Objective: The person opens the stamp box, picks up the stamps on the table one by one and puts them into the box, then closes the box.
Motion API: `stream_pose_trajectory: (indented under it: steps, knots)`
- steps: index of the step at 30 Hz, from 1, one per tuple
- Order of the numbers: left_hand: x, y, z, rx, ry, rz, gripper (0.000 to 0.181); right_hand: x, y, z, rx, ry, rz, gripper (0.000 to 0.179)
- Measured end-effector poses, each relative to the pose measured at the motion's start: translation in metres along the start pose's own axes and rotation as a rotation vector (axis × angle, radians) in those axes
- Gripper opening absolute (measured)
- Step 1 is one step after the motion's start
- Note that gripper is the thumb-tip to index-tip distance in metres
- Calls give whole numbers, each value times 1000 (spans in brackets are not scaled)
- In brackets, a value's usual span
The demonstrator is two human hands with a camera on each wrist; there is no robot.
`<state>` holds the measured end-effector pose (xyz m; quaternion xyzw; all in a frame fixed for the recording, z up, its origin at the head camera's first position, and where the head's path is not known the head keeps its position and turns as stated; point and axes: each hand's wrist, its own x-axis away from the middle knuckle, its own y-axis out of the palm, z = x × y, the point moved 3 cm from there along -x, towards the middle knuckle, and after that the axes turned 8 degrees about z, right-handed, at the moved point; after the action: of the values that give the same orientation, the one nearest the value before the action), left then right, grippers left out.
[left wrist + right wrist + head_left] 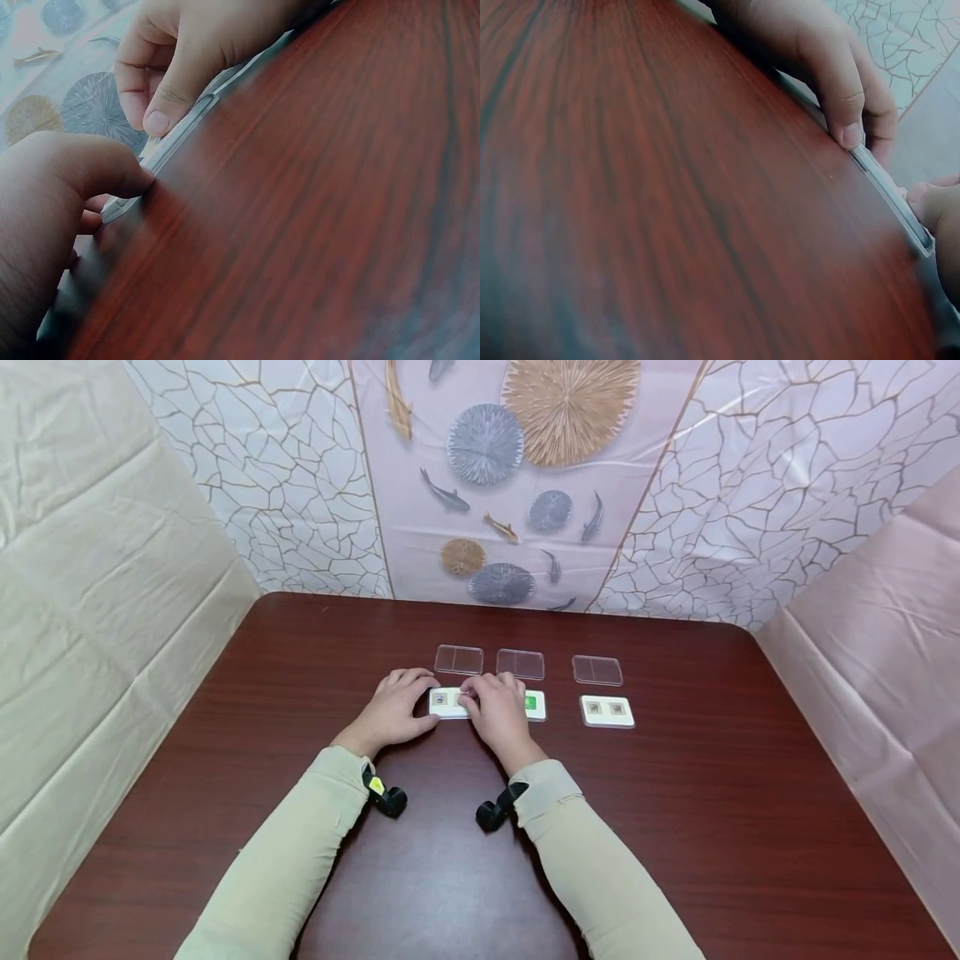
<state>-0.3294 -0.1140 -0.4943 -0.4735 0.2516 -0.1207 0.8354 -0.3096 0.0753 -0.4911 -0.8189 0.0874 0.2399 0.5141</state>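
Note:
A flat white case (449,713) with a clear rim lies before me, a small stamp-like square (440,699) in its left half. My left hand (393,708) grips its left end, thumb on the near edge and fingers at the far edge. Over the case's right half, my right hand (497,708) pinches a small pale square (458,699) between thumb and fingertips, which partly hide it. Beyond that hand shows the end of a second white case (537,713) with a green square (530,702); the rest is hidden behind the hand.
Farther right lies a third white case (607,722) with two small squares. Behind the cases are three clear lids: left (459,660), middle (521,664) and right (597,670). All rest on a dark red wooden table (720,827), with a patterned cloth (300,485) behind.

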Motion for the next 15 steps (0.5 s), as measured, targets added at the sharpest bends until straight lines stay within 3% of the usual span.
stream_pose_trajectory:
  steps: [15]
  knots:
    - [0,1,-1,-9,-5,-9,53,1,-2,-1,68,-9,37,13]
